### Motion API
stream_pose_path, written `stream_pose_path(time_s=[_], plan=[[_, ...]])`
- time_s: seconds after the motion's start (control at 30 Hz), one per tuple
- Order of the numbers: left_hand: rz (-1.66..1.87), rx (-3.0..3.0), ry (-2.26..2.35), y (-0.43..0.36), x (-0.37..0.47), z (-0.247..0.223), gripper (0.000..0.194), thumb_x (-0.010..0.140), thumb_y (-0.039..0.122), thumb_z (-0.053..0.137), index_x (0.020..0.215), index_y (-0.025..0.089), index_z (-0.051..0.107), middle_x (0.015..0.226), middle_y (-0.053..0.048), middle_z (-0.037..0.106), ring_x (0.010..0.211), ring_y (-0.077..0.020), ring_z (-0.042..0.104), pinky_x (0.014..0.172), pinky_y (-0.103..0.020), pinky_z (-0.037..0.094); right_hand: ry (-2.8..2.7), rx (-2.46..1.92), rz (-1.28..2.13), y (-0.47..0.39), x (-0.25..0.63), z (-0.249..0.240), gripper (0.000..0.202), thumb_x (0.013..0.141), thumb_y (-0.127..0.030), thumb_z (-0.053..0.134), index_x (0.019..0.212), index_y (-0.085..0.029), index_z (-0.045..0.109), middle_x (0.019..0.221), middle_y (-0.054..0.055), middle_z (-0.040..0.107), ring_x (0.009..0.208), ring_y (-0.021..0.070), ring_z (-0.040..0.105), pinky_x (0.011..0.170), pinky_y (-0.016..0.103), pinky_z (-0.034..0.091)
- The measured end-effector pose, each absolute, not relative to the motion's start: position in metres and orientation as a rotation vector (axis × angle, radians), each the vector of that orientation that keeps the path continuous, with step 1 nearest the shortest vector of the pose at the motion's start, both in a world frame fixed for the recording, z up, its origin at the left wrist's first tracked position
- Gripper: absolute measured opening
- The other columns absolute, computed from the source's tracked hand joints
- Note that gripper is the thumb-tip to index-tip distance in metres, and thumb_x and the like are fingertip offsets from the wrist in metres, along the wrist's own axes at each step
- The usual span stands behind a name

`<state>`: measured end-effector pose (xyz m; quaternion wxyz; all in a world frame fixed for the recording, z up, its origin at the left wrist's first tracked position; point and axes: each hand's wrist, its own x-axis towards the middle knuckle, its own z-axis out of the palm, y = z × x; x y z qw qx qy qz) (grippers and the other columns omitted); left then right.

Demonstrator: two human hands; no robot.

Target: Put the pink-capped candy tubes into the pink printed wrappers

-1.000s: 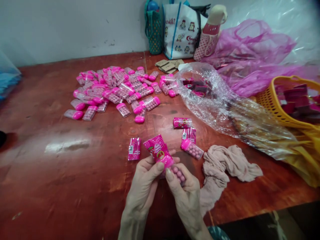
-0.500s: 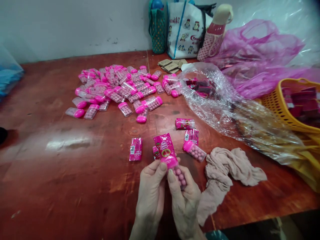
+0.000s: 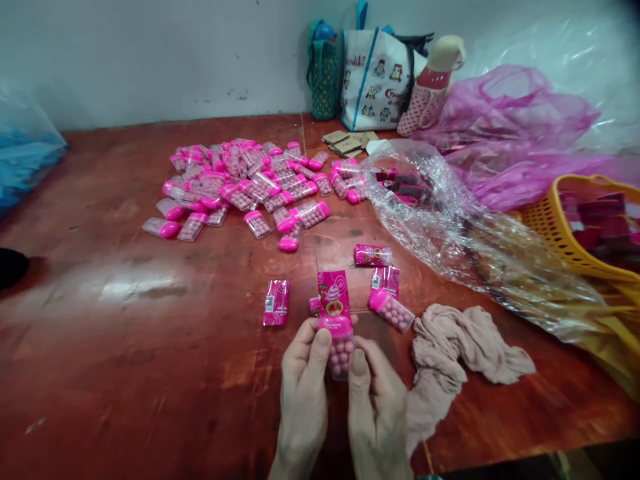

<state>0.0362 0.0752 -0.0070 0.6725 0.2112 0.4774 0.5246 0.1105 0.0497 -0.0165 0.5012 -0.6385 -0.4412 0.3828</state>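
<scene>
Between my two hands is a clear candy box (image 3: 341, 358) of pink balls, its far end inside a printed pink sleeve (image 3: 333, 290). My left hand (image 3: 304, 377) pinches the sleeve's near edge and the box from the left, thumb on top. On the right side, my right hand (image 3: 379, 400) grips the box with thumb and fingers. Just beyond lie a sleeve-wrapped pack (image 3: 277, 303) at left, a small printed piece (image 3: 314, 307) partly hidden behind the held sleeve, and another unsleeved candy box (image 3: 391, 311) touching a printed sleeve (image 3: 385, 281) at right.
Farther back is a heap of candy boxes (image 3: 235, 177). A printed pack (image 3: 373, 255) lies nearer. To the right are a crumpled cloth (image 3: 450, 340), clear plastic (image 3: 425, 227), a yellow basket (image 3: 555, 227) and a pink bag (image 3: 520, 107). A tote bag (image 3: 373, 80) stands against the wall.
The held box and sleeve have turned from slanting to nearly upright in view. My right thumb has shifted to the box's right edge, uncovering more of the balls. The camera view has tilted slightly.
</scene>
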Motion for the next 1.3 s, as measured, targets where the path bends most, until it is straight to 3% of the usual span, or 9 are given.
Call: stream_pose_path(time_s=[0.1,0.17,0.3,0.47,0.6,0.77,0.93,1.13,1.3], plan=[[1.118,0.57,1.083,0.077,0.031,-0.005,0.013,0.082,0.027,0.054,0.089,0.019,0.061,0.079,-0.003,0.066,0.064,-0.0094,0.059,0.056,-0.018,0.044,-1.112,-1.561,0.805,0.057,0.125,-0.009,0.027,0.086,-0.035,0.045,0.104,-0.019,0.058,0.104,0.009,0.054,0.097,0.0216,0.051,0.084,0.033,0.041],[1.06,0.576,1.059,0.076,0.031,-0.005,0.014,0.081,0.028,0.055,0.086,0.017,0.06,0.074,-0.003,0.065,0.058,-0.0083,0.056,0.052,-0.017,0.042,-0.997,-1.479,0.981,0.064,0.128,-0.008,0.026,0.084,-0.036,0.05,0.103,-0.019,0.059,0.099,0.007,0.057,0.09,0.0197,0.055,0.08,0.031,0.044],[1.04,0.52,1.011,0.069,0.037,-0.004,0.021,0.075,0.025,0.063,0.092,0.015,0.059,0.072,-0.002,0.062,0.057,-0.0091,0.054,0.054,-0.02,0.044,-0.542,-1.303,1.291,0.07,0.125,-0.015,0.018,0.082,-0.036,0.056,0.089,-0.02,0.059,0.068,-0.002,0.058,0.06,0.0118,0.056,0.057,0.023,0.046],[1.037,0.624,1.131,0.064,0.04,-0.002,0.017,0.074,0.023,0.063,0.089,0.015,0.062,0.068,-0.001,0.059,0.058,-0.0095,0.052,0.054,-0.02,0.044,-0.436,-1.241,1.32,0.068,0.127,-0.015,0.019,0.075,-0.032,0.066,0.086,-0.018,0.061,0.07,-0.002,0.063,0.065,0.0112,0.059,0.062,0.02,0.049],[1.022,0.801,1.23,0.063,0.038,0.0,0.018,0.074,0.023,0.062,0.091,0.019,0.065,0.068,0.0,0.062,0.056,-0.0094,0.052,0.052,-0.018,0.043,-0.418,-1.202,1.433,0.068,0.128,-0.013,0.014,0.074,-0.029,0.067,0.078,-0.017,0.062,0.064,-0.002,0.064,0.054,0.0105,0.058,0.05,0.019,0.048],[1.098,0.936,1.306,0.058,0.036,-0.009,0.021,0.074,0.021,0.061,0.094,0.021,0.067,0.078,-0.002,0.067,0.067,-0.0132,0.059,0.064,-0.02,0.047,-0.529,-1.321,1.394,0.067,0.121,-0.009,0.018,0.069,-0.03,0.071,0.078,-0.015,0.064,0.067,0.0,0.066,0.061,0.0118,0.061,0.061,0.021,0.05],[1.175,0.789,1.288,0.058,0.04,-0.013,0.02,0.073,0.022,0.062,0.093,0.019,0.063,0.085,-0.004,0.067,0.077,-0.0158,0.061,0.071,-0.023,0.047,-0.589,-1.415,1.347,0.069,0.121,-0.009,0.022,0.069,-0.031,0.071,0.081,-0.014,0.065,0.071,0.002,0.067,0.063,0.0124,0.06,0.062,0.021,0.049],[1.091,0.688,1.175,0.06,0.04,-0.002,0.035,0.076,0.024,0.061,0.108,0.021,0.048,0.085,-0.004,0.066,0.058,-0.0105,0.055,0.051,-0.019,0.044,-0.436,-1.238,1.561,0.072,0.121,-0.013,0.022,0.071,-0.035,0.068,0.074,-0.013,0.063,0.056,-0.001,0.059,0.043,0.0081,0.048,0.038,0.018,0.038],[1.165,0.618,1.115,0.06,0.036,-0.005,0.036,0.076,0.021,0.06,0.109,0.02,0.046,0.088,-0.004,0.065,0.055,-0.0075,0.052,0.046,-0.017,0.037,-0.63,-1.438,1.386,0.066,0.112,-0.009,0.025,0.07,-0.036,0.069,0.071,-0.012,0.064,0.062,0.001,0.061,0.055,0.0095,0.052,0.051,0.018,0.044]])
